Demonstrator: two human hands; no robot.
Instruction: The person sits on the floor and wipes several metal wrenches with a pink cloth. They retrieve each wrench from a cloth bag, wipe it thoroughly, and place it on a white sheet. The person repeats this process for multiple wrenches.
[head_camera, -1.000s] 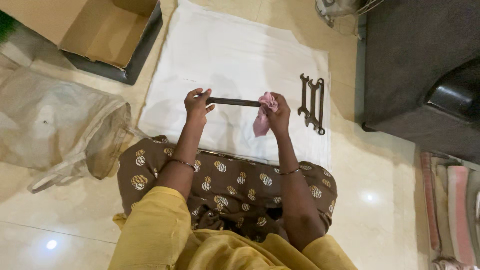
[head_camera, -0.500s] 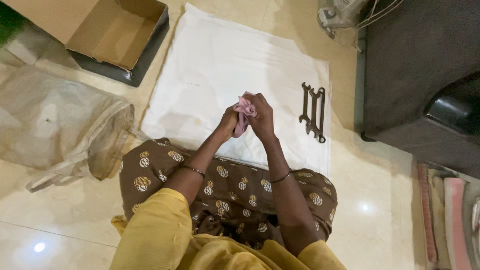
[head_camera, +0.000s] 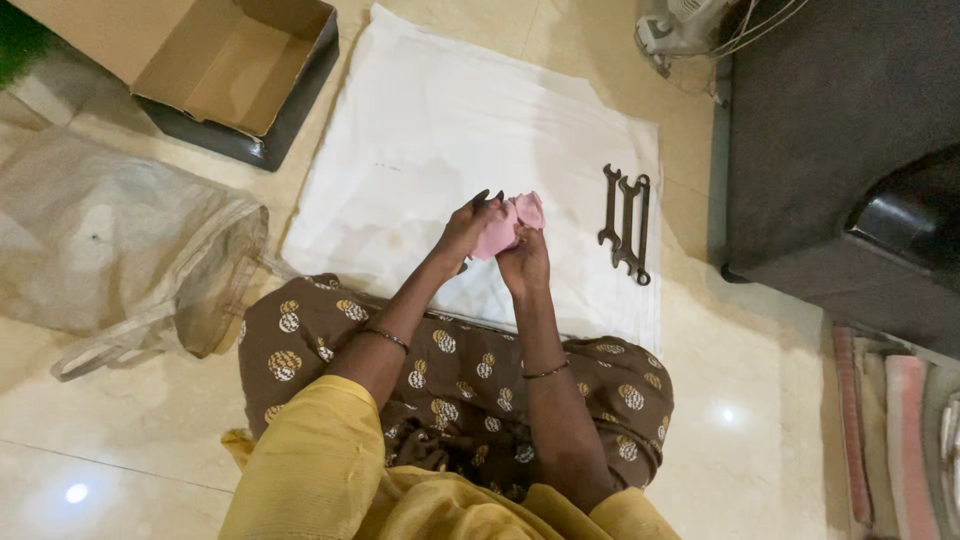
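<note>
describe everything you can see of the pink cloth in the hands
The pink cloth is a small, soft-looking rag, crumpled into a bunch rather than spread flat. It is held up between both hands, the left hand gripping its left side and the right hand under its lower right. It sits above the white sheet, not resting on it. Whatever it wraps is hidden.

There are two hands, the left hand (head_camera: 468, 226) and the right hand (head_camera: 525, 262), and one pink cloth (head_camera: 508, 223) between them. On one white sheet (head_camera: 440, 130) lie two dark wrenches (head_camera: 626, 225), side by side. One open cardboard box (head_camera: 235, 75) and one pale woven sack (head_camera: 110, 250) are on the floor. Each wrist has one bangle, so two bangles (head_camera: 385, 338).
</note>
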